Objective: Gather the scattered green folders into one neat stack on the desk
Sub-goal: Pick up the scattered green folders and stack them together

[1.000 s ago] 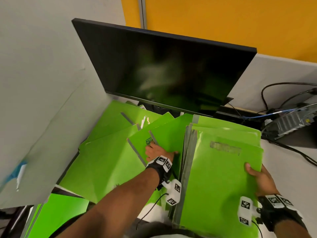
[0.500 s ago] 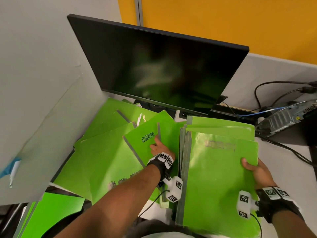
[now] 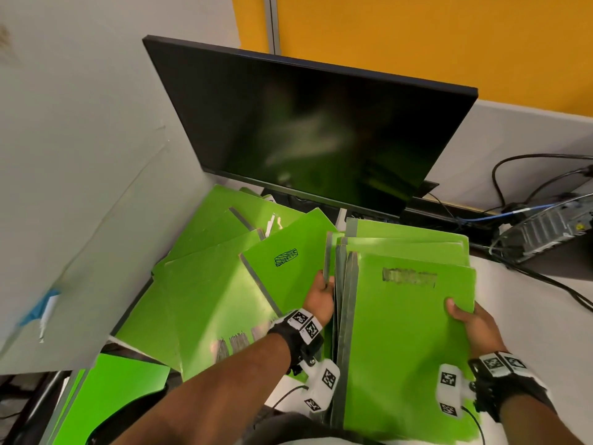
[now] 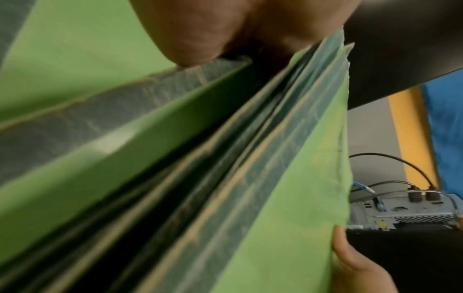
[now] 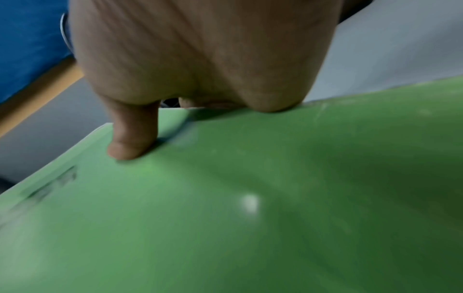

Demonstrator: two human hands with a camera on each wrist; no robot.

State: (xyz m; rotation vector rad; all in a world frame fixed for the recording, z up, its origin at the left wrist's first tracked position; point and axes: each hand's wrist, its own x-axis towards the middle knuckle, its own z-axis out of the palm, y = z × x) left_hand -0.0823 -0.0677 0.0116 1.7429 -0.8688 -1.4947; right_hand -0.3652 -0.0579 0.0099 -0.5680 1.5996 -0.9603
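A stack of green folders with grey spines lies on the white desk, right of centre. My right hand grips its right edge, thumb on the top cover and fingers underneath. My left hand holds the grey spine of a folder at the stack's left side; its fingers are hidden. Left of it, loose green folders overlap in a fan, one marked with a black scribble.
A dark monitor stands right behind the folders. A grey partition closes off the left. A computer case with cables sits at the back right. Another green folder lies lower down at the bottom left.
My left hand left the scribbled folder, moved right and took hold of a spine at the stack's left side. The right hand kept its grip on the stack.
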